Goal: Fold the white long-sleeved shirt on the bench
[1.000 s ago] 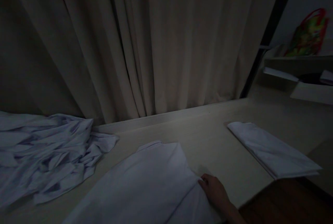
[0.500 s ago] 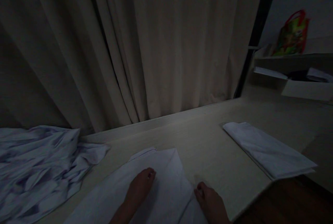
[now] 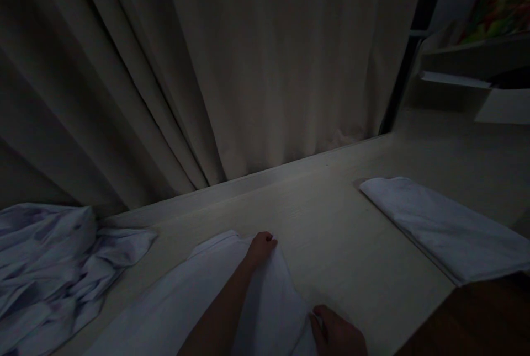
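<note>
dim table (image 3: pixel 351 234): left hand (image 3: pixel 260 246), right hand (image 3: pixel 337 334) on white shirt (image 3: pixel 199 301).

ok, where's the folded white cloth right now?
Head view, right side: the folded white cloth lies flat on the table, apart from the right hand and the shirt it holds.

Your left hand (image 3: pixel 260 246) and right hand (image 3: pixel 335 334) press the white shirt (image 3: pixel 199 301); folded cloth (image 3: pixel 447 229) well right, crumpled pile (image 3: pixel 49 267) left.

Bare table (image 3: pixel 339 218) between cloths (image 3: pixel 265 301)
</note>
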Demonstrator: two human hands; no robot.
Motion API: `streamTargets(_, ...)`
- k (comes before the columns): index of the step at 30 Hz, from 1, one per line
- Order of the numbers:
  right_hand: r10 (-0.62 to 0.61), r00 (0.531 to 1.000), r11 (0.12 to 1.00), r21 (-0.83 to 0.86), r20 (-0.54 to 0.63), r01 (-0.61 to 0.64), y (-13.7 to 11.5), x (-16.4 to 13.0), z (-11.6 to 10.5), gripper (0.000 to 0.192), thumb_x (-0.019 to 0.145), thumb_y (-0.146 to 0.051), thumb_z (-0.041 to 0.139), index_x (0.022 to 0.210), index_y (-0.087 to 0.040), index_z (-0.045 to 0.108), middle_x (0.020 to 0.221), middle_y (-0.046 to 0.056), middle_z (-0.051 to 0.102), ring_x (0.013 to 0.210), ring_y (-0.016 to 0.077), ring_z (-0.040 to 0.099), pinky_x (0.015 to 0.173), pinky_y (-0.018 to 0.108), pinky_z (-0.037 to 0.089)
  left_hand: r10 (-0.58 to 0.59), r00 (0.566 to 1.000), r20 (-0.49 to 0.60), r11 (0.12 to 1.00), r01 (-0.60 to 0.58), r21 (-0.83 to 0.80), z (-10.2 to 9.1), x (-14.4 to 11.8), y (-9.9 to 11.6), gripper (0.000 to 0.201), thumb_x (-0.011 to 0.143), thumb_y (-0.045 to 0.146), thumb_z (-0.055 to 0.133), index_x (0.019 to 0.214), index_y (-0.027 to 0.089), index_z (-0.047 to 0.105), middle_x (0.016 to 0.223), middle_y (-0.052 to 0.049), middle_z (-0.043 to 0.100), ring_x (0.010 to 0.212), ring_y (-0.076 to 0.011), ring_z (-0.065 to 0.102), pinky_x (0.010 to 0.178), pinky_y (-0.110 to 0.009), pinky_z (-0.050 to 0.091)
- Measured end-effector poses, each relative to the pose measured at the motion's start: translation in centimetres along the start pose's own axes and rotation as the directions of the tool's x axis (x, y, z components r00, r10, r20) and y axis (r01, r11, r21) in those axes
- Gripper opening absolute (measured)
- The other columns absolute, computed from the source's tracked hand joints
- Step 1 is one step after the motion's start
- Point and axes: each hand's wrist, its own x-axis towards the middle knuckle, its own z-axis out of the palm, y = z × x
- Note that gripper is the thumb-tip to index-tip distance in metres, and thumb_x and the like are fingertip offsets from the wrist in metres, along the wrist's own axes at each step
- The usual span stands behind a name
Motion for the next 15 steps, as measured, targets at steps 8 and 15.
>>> streamTargets(8, -0.002, 0.999, 1.0, 0.014, 0.034, 0.001, -0.3, -0.1, -0.7, 0.036, 0.09, -0.04, 0.029, 0.082, -0.028, 0.062, 0.078, 0.001, 0.072, 0.071, 0.0183, 0.067, 0.063, 0.028, 0.044, -0.071, 0.996, 0.055, 0.978, 0.08, -0.194, -1.1, 0.0, -1.1, 0.024, 0.077, 0.04, 0.046, 0.077, 0.017, 0.052, 0.059, 0.005, 0.046, 0.051, -0.0096, 0.043, 0.05, -0.024, 0.035)
streamTargets(15, 0.0, 1.0, 0.997, -0.073, 0.018, 0.001, -0.4, -0.2, -0.4, 0.03, 0.089, -0.037, 0.03, 0.079, -0.026, 0.056, 0.072, 0.0, 0.069, 0.066, 0.0179, 0.066, 0.058, 0.028, 0.04, -0.009, 0.997, -0.082, 0.999, 0.005, -0.051, 0.1, 0.6, -1.2, 0.014, 0.08, 0.029, 0.045, 0.08, 0.017, 0.051, 0.075, -0.002, 0.057, 0.067, -0.0121, 0.052, 0.064, -0.024, 0.04)
